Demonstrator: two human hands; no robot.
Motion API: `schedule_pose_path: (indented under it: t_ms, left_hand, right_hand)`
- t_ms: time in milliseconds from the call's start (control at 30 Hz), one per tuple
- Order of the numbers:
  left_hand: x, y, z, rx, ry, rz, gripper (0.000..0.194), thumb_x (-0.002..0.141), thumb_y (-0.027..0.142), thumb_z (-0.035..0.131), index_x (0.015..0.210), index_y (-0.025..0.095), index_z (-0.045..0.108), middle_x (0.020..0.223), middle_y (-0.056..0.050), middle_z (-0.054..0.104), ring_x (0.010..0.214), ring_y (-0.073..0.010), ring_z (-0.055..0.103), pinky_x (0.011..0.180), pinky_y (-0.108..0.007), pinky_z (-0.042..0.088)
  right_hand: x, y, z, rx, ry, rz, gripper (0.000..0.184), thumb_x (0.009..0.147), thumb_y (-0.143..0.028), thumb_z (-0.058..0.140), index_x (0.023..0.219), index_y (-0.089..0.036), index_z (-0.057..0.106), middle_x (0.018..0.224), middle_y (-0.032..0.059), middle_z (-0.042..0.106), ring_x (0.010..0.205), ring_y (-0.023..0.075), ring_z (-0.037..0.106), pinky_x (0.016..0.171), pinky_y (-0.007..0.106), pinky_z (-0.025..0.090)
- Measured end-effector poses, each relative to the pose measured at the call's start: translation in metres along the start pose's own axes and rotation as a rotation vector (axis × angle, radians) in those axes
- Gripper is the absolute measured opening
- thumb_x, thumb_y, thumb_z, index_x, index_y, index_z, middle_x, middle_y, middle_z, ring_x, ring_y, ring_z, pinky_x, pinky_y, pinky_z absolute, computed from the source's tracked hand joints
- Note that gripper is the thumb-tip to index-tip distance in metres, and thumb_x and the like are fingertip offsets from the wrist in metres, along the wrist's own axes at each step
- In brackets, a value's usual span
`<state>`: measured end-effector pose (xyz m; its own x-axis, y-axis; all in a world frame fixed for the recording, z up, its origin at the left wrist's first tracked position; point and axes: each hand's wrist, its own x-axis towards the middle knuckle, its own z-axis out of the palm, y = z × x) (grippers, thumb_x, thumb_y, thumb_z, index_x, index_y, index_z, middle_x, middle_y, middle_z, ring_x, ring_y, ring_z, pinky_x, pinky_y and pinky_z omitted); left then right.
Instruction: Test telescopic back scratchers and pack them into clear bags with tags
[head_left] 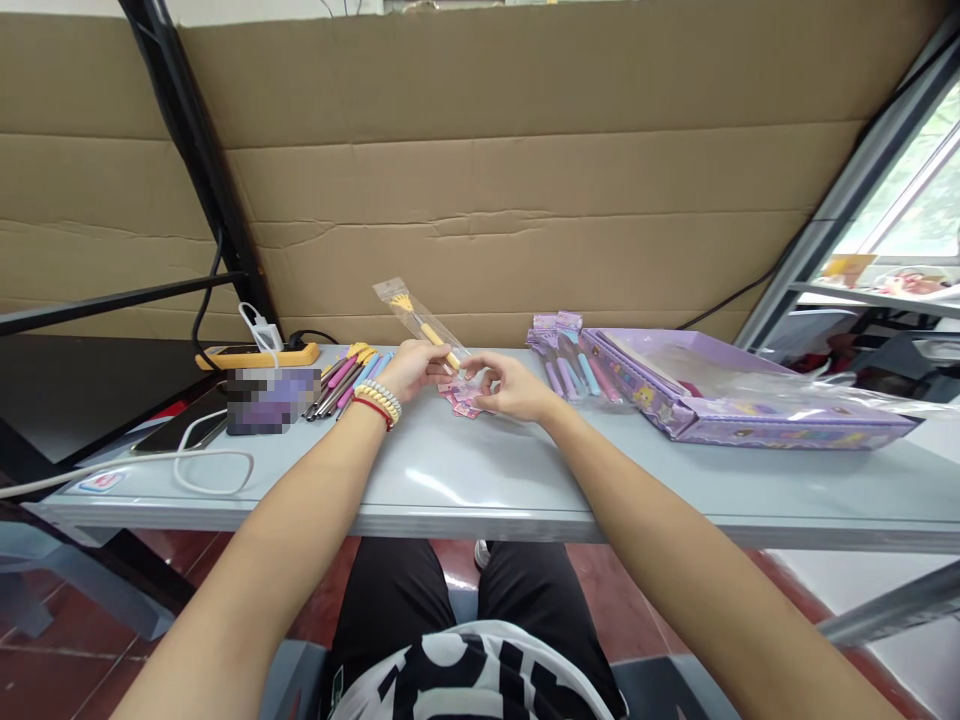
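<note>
My left hand (417,368) is closed around a slim yellow pen (429,330) with a yellow ornamental top, which lies inside a clear plastic sleeve (391,290). The sleeve slants up and to the left, away from me. Thumb and fingertips of my right hand (511,386) pinch at the lower end of the sleeve, close to the left fingertips. Under and between my hands, small pink printed cards (460,396) lie loose on the grey table (457,470). Exactly how the right fingers meet the plastic is partly hidden.
A pile of colourful pens (346,378) lies left of my left hand. Bagged pens with purple header cards (564,356) lie right, beside an open purple box (690,405) holding clear plastic. Further left are a phone (184,418), white cable (217,455) and yellow power strip (259,356).
</note>
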<state>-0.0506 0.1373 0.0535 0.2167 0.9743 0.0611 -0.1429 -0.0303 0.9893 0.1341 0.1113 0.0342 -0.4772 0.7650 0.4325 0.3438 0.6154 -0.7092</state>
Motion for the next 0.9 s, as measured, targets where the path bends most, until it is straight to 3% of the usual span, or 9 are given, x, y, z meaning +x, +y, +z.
schedule_pose_path:
  t_ms: [100, 167, 267, 500, 700, 900]
  left_hand:
    - [0.001, -0.002, 0.000, 0.023, -0.035, -0.003, 0.014, 0.076, 0.016, 0.064, 0.064, 0.010, 0.060, 0.058, -0.007, 0.064, 0.051, -0.0138, 0.060, 0.054, -0.027, 0.049]
    - [0.001, -0.002, 0.001, 0.034, -0.048, 0.000, 0.013, 0.076, 0.016, 0.065, 0.066, 0.010, 0.060, 0.058, -0.006, 0.063, 0.051, -0.0138, 0.060, 0.054, -0.027, 0.049]
    - [0.000, -0.002, 0.003, 0.041, -0.059, 0.015, 0.012, 0.075, 0.016, 0.066, 0.067, 0.010, 0.059, 0.060, -0.005, 0.063, 0.053, -0.0134, 0.060, 0.057, -0.027, 0.050]
    - [-0.007, -0.003, 0.011, 0.121, -0.216, 0.064, 0.017, 0.069, 0.021, 0.074, 0.077, 0.011, 0.063, 0.062, -0.003, 0.062, 0.054, -0.0125, 0.059, 0.051, -0.024, 0.046]
    - [-0.010, -0.001, 0.014, 0.151, -0.235, 0.094, 0.028, 0.065, 0.029, 0.077, 0.083, 0.010, 0.064, 0.066, -0.004, 0.063, 0.054, -0.0131, 0.059, 0.048, -0.024, 0.045]
    - [-0.008, -0.005, 0.011, 0.222, -0.326, 0.127, 0.037, 0.064, 0.031, 0.079, 0.092, 0.012, 0.063, 0.070, -0.007, 0.067, 0.060, -0.0159, 0.063, 0.052, -0.025, 0.049]
  right_hand:
    - [0.003, 0.002, -0.001, -0.060, 0.041, 0.002, 0.020, 0.070, -0.027, 0.066, 0.086, -0.014, 0.066, 0.074, 0.0004, 0.059, 0.057, 0.0085, 0.046, 0.055, 0.024, 0.038]
    - [0.004, 0.003, -0.002, -0.089, 0.082, -0.040, 0.019, 0.073, -0.033, 0.066, 0.080, -0.015, 0.069, 0.067, -0.0006, 0.054, 0.059, 0.0098, 0.045, 0.058, 0.025, 0.037]
    - [0.005, 0.003, -0.004, -0.134, 0.166, -0.097, 0.016, 0.070, -0.034, 0.070, 0.074, -0.018, 0.071, 0.072, 0.0002, 0.049, 0.065, 0.0108, 0.045, 0.062, 0.025, 0.039]
    - [0.008, 0.007, -0.006, -0.049, 0.238, -0.058, 0.024, 0.066, -0.040, 0.072, 0.069, -0.017, 0.066, 0.097, 0.0059, 0.055, 0.072, 0.0116, 0.052, 0.068, 0.029, 0.045]
    - [0.007, 0.004, -0.006, 0.015, 0.230, 0.054, 0.030, 0.067, -0.044, 0.068, 0.067, -0.015, 0.059, 0.067, 0.0015, 0.060, 0.061, 0.0116, 0.051, 0.061, 0.026, 0.041]
    - [0.007, 0.001, -0.007, 0.003, 0.270, 0.129, 0.026, 0.062, -0.039, 0.069, 0.062, -0.015, 0.059, 0.062, 0.0019, 0.061, 0.058, 0.0118, 0.051, 0.056, 0.025, 0.038]
